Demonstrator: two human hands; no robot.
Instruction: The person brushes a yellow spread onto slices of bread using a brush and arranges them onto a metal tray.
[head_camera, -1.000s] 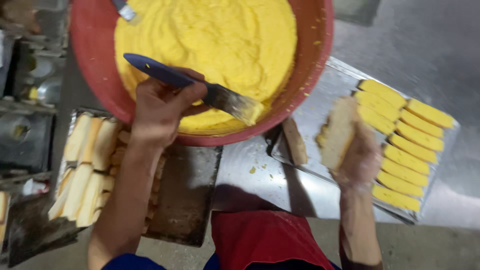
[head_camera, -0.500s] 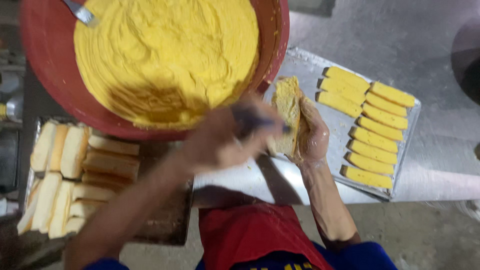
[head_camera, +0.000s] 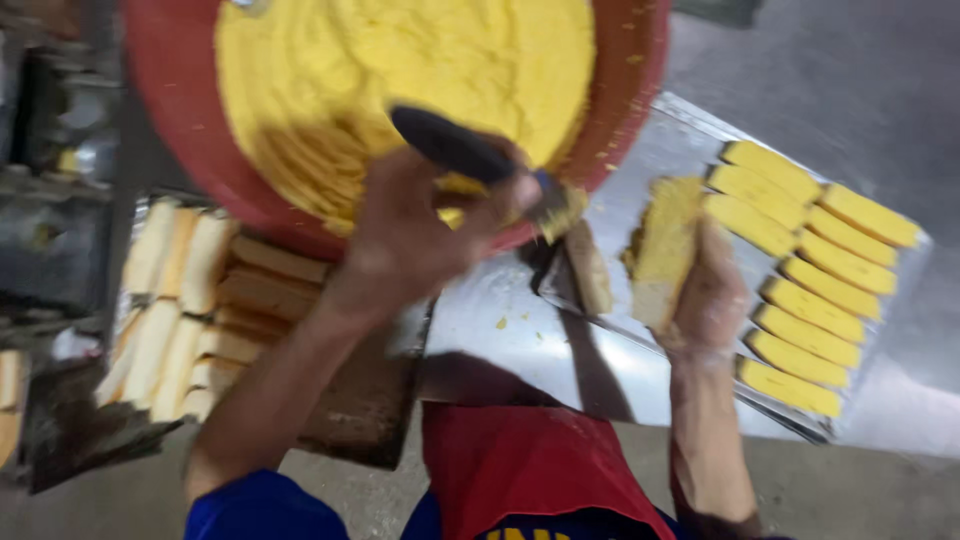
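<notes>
My left hand grips a dark-handled knife whose blade tip carries yellow spread, just over the near rim of a big red bowl full of yellow paste. My right hand holds a bread slice upright, its face coated yellow, above a metal tray. The knife blade is a little left of the slice, not touching it. The picture is blurred by motion.
On the metal tray lie two rows of yellow-coated bread sticks and one plain piece. A dark tray at the left holds several plain bread slices. I wear a red apron. Steel counter surrounds it all.
The knife has come off the bread slice and moved left, back toward the bowl's rim. The right hand has tipped the coated slice away to the right, over the tray.
</notes>
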